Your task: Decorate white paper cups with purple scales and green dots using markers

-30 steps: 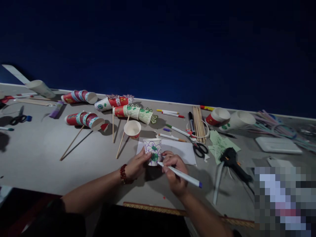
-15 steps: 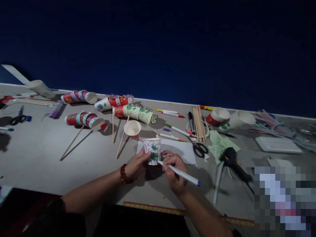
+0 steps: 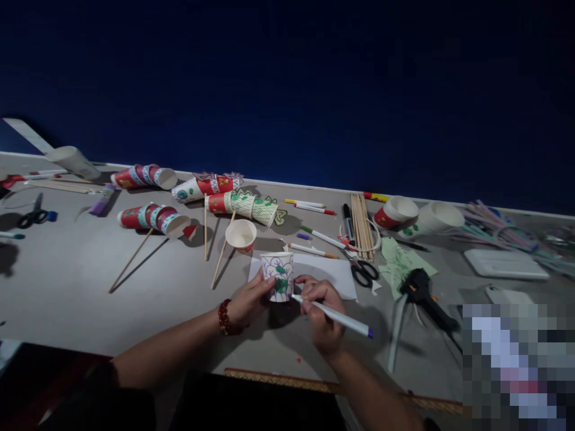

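Fingers of the left hand (image 3: pixel 248 304) are closed on the side of a white paper cup (image 3: pixel 277 266) with purple lines and green patches, held nearly upright by a white sheet (image 3: pixel 330 274). Those of the right hand (image 3: pixel 324 314) grip a white marker (image 3: pixel 345 320), its tip at the cup's lower edge; contact is unclear. Behind are 1 upright cup (image 3: pixel 241 234) and 4 nested-cup figures (image 3: pixel 242 203); scissors (image 3: pixel 365 273) and a black glue gun (image 3: pixel 427 302) lie rightward on the surface (image 3: pixel 175 323).

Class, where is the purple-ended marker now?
In the head view, the marker is right of centre, in the right hand, its tip by the patterned cup.
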Available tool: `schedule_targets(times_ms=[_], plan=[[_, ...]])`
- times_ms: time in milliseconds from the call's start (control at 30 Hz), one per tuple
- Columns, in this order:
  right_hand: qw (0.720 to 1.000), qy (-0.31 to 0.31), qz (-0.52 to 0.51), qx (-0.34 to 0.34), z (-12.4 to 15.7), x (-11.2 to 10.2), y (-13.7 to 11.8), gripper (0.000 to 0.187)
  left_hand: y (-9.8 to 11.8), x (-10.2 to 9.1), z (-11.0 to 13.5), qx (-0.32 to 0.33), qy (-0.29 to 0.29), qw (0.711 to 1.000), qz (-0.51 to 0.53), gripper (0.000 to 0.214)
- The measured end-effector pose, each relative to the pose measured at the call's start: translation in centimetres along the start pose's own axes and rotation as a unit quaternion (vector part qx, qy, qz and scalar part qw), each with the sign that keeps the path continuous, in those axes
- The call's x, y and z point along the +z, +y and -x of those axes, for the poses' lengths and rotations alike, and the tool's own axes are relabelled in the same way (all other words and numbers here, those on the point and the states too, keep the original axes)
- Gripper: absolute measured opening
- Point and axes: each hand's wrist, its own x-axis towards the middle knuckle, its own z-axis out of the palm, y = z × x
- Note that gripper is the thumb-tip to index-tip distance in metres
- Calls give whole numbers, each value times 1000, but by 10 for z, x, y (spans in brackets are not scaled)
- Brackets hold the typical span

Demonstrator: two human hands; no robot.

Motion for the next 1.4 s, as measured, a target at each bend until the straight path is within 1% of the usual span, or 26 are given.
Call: schedule_targets(times_ms=[133, 367, 600, 767, 900, 1100, 1167, 1300, 1400], plan=[[1000, 8, -1, 19, -1, 2, -2, 11, -1, -1, 0, -1, -2, 1000, -6, 58], [1000, 7, 6, 13, -2, 2, -2, 11, 0, 0, 0, 3, -4, 1000, -10, 60], [1000, -5, 14, 16, 0, 0, 0, 10, 0, 1, -1, 13, -9, 1000, -5, 56], [1000, -10, 9, 3, 1, 1, 2, 10, 1, 2, 0, 11, -11, 1000, -3, 57], [1000, -22, 15, -3, 0, -1, 2, 11, 0, 2, 0, 16, -1, 1000, 0, 54], [1000, -14, -9, 5, 1, -1, 1, 16, 0, 3, 0, 7, 22, 1000, -1, 60], [1000, -14, -25, 11, 1, -1, 0, 16, 1, 3, 0, 6, 16, 1000, 1, 61], [999, -16, -46, 14, 0, 0, -2, 15, 3, 2, 0, 0, -11, 1000, 10, 56], [998, -23, -56, 14, -1, 0, -3, 15, 3, 2, 0, 2, -26, 1000, 12, 60]])
